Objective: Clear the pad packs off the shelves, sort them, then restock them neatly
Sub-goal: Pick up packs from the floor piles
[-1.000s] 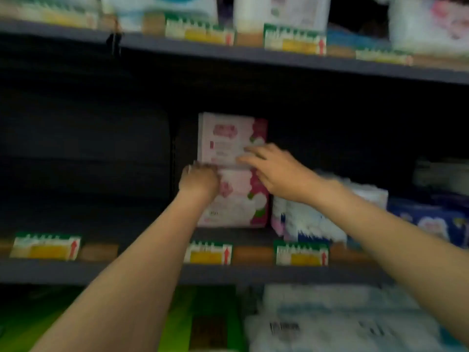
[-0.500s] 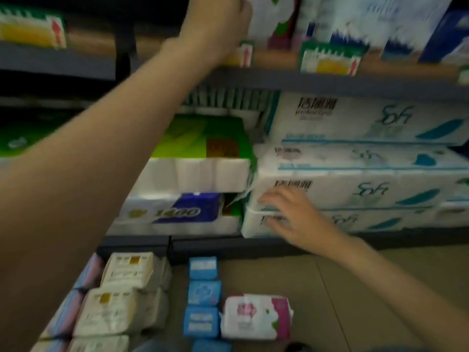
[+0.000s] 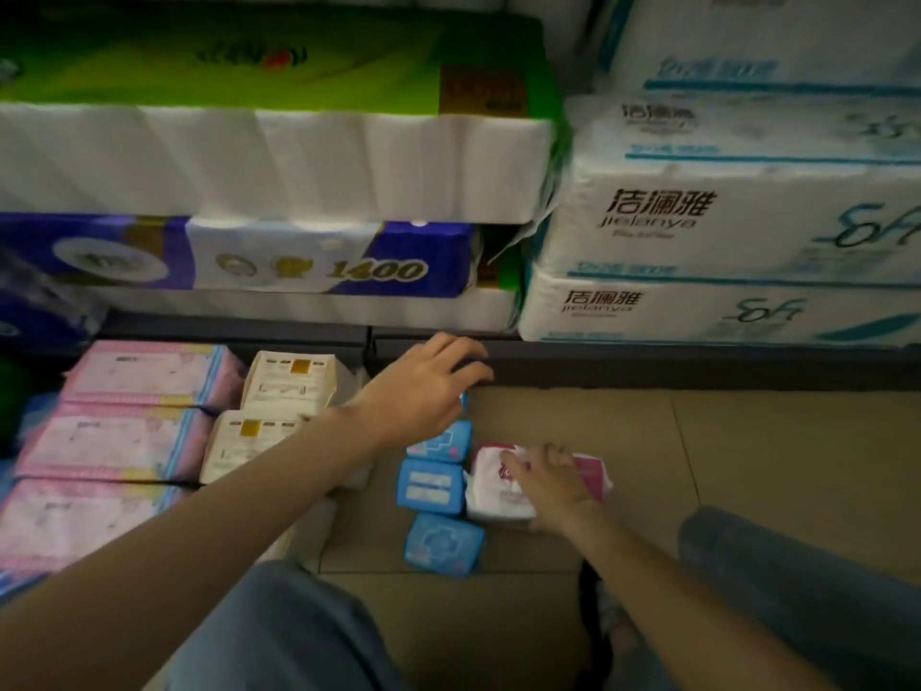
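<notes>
Sorted pad packs lie in rows on the tan floor (image 3: pixel 747 466): large pink packs (image 3: pixel 129 441) at the left, cream packs (image 3: pixel 289 381) beside them, then a column of small blue packs (image 3: pixel 431 486). A pink and white pad pack (image 3: pixel 498 496) lies right of the blue column. My right hand (image 3: pixel 548 481) lies over it, fingers wrapped on its top. My left hand (image 3: pixel 428 386) curls down over the top blue pack by the dark shelf base (image 3: pixel 648 366). Only a sliver of that pack shows, and the grip is hidden.
The bottom shelf holds bulky tissue packs: a green one (image 3: pixel 249 67), a blue "1400" one (image 3: pixel 324 261) and white "jielanya" ones (image 3: pixel 697 216). My knees in jeans (image 3: pixel 279 630) frame the near floor on both sides.
My view dropped from the middle shelf to the floor. My left hand came down from the pink pack on the shelf to the blue column. My right hand moved from the tissue packs onto the pink and white pack.
</notes>
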{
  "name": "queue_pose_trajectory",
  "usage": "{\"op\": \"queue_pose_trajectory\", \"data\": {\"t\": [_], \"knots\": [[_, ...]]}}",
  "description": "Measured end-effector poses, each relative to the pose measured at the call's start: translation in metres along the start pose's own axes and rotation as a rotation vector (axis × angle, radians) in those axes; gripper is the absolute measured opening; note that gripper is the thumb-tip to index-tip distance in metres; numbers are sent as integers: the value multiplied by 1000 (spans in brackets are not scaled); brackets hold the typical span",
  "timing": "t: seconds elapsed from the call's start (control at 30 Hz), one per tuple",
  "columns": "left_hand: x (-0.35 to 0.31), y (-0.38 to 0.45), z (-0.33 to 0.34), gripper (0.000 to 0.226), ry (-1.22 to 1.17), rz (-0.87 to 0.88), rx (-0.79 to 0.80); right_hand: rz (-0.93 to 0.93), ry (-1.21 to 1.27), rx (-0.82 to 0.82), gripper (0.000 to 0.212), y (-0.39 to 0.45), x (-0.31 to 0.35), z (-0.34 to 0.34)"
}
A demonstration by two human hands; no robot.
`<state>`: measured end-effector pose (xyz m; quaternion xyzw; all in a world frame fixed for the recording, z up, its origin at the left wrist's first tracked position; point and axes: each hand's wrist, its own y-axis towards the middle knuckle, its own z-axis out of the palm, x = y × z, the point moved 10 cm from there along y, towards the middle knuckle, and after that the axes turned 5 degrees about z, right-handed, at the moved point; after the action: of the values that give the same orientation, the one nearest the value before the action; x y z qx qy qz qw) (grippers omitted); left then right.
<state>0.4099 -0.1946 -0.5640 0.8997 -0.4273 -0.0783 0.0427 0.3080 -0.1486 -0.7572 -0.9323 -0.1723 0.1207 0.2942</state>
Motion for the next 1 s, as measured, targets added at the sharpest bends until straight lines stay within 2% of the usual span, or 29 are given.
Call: {"op": "queue_pose_trajectory", "data": {"t": [0.1,0.17,0.23,0.3,0.37,0.5,0.57,0.73,0.8,0.87,0.93,1.0], "knots": [[19,-3,29,60,-151,-165,277,-14,236,99,92,7,-14,-27],[34,-14,48,82,-346,-331,466,-59,453,180,79,2,-29,-68],[39,-22,45,99,-574,-440,528,-134,568,241,70,-15,-46,-125],[32,-15,23,92,-860,-438,496,-223,660,232,61,-42,-61,-192],[23,1,-18,75,-1080,-402,385,-288,756,181,54,-69,-75,-252],[33,25,-124,82,-1254,-456,0,-290,754,1,48,-129,-102,-364],[38,30,-177,85,-1270,-467,-168,-276,672,-186,51,-163,-110,-421],[54,35,-302,87,-1171,-447,-543,-204,383,-893,97,-282,-107,-529],[62,35,-345,86,-1176,-401,-710,-173,158,-966,115,-304,-86,-536],[68,35,-383,82,-1156,-362,-827,-68,-114,-1043,126,-299,-78,-540],[72,38,-414,84,-1091,-329,-879,-16,-276,-1269,131,-303,-75,-557],[74,43,-440,91,-1013,-292,-905,-23,-297,-1444,129,-302,-80,-575]]}}
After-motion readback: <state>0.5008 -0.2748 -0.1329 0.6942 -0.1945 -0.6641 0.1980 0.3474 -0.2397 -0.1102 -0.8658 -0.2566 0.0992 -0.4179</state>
